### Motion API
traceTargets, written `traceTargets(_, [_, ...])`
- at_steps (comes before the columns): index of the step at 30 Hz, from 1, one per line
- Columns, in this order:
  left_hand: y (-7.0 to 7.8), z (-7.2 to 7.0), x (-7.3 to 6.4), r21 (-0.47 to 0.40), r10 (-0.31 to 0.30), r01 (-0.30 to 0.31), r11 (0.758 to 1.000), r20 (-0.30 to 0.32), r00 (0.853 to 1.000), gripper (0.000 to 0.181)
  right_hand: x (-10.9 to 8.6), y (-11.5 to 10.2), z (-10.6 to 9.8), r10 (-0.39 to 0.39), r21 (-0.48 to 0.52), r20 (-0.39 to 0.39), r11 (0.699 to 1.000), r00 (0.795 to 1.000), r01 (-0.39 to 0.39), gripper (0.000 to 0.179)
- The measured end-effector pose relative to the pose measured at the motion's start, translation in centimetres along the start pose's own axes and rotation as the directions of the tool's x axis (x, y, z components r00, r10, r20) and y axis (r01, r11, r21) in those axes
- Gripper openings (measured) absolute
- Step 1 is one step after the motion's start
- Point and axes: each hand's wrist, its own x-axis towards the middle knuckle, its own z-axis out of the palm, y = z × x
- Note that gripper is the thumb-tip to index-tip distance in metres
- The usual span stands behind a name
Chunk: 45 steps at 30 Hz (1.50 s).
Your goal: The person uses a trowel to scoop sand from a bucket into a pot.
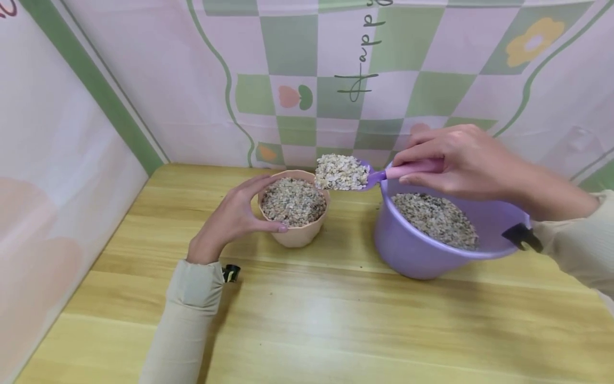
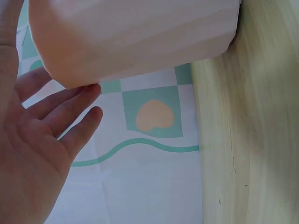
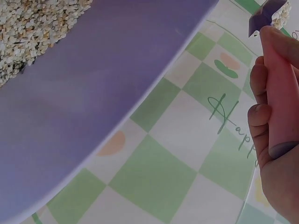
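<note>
My right hand grips the pink handle of a small purple trowel, level and heaped with pale gravel. The trowel's blade overlaps the right rim of a peach flower pot in the head view. Gravel fills that pot nearly to the brim. Around the pot's left side, my left hand holds it, thumb at the near rim and fingers at the far side. In the left wrist view, fingertips touch the pot's wall. Below my right hand stands a purple bucket.
More gravel lies in the bucket, piled toward its left side. Pot and bucket stand on a wooden table, with a gap between them. A checked cloth hangs behind the table, and a pale cloth wall borders the left.
</note>
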Motion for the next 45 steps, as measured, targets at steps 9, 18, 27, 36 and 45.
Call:
traceTargets(9, [-0.1, 0.0, -0.1, -0.014, -0.038, 0.038, 0.999, 0.02, 0.999, 0.111, 0.9, 0.0, 1.0, 0.007, 0.02, 0.021, 1.0, 1.0, -0.007, 0.032])
traceTargets(18, [-0.2, 0.0, 0.0, 0.0, -0.064, 0.064, 0.998, 0.029, 0.998, 0.117, 1.7, 0.1, 1.9, 0.023, 0.019, 0.063, 1.0, 0.998, -0.024, 0.028])
traceTargets(27, [-0.3, 0.1, 0.2, 0.007, -0.087, 0.087, 0.996, 0.044, 0.995, 0.118, 2.5, 0.1, 2.6, 0.027, 0.026, 0.118, 0.999, 0.993, -0.03, 0.025])
traceTargets(36, [-0.3, -0.1, 0.2, 0.007, -0.102, 0.102, 0.995, 0.056, 0.993, 0.118, 3.0, 0.5, 3.3, -0.005, 0.026, 0.132, 1.0, 0.991, 0.001, 0.02])
traceTargets(45, [-0.5, -0.1, 0.2, 0.008, -0.121, 0.121, 0.993, 0.063, 0.991, 0.12, 3.4, 0.5, 3.7, 0.009, 0.01, 0.154, 1.0, 0.988, -0.011, 0.019])
